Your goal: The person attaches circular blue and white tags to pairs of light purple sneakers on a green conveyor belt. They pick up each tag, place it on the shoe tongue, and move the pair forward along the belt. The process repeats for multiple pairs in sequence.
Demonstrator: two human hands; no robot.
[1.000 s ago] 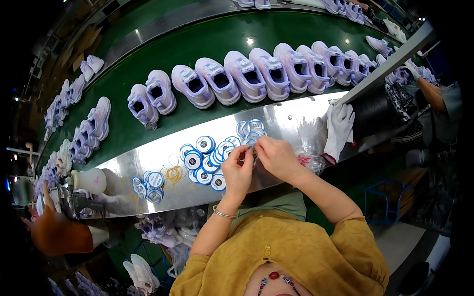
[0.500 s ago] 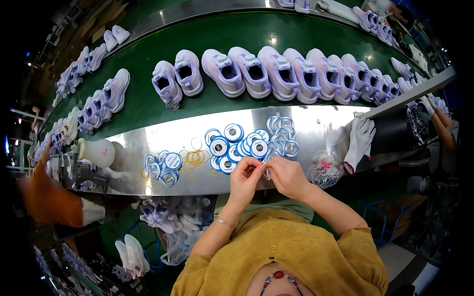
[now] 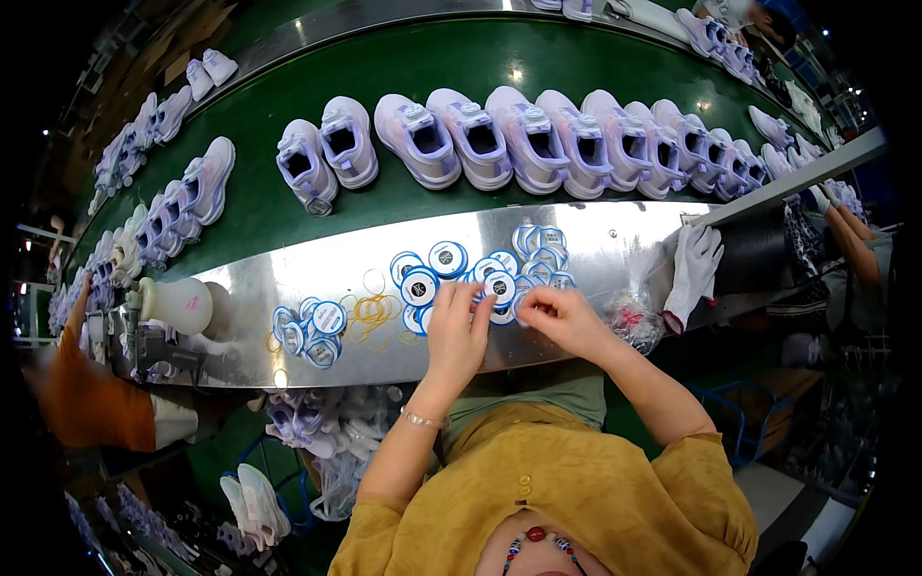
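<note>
Round white tags with blue rims [image 3: 420,288] lie in a loose pile on the metal ledge of the bench. Over the near side of this pile is my left hand [image 3: 455,324], its thumb and fingers apart; its fingertips reach among the tags, and I see nothing gripped in them. My right hand [image 3: 562,317] is just to the right, thumb and index finger pinched together. A pale sliver at those fingertips looks like a round tag seen edge-on. Thin yellow elastic bands [image 3: 373,315] lie left of the pile, beside a smaller group of round tags [image 3: 328,319].
Lilac-white sneakers [image 3: 480,139] stand in a row on the green conveyor belt [image 3: 384,62] beyond the ledge. A clear plastic bag [image 3: 636,322] and a white glove [image 3: 693,269] lie at right. A whitish jar-like container [image 3: 184,305] stands left, near another person's orange sleeve [image 3: 101,398].
My hands, together before, have come apart. The left has moved left and forward over the tag pile; the right has shifted slightly forward, still pinched.
</note>
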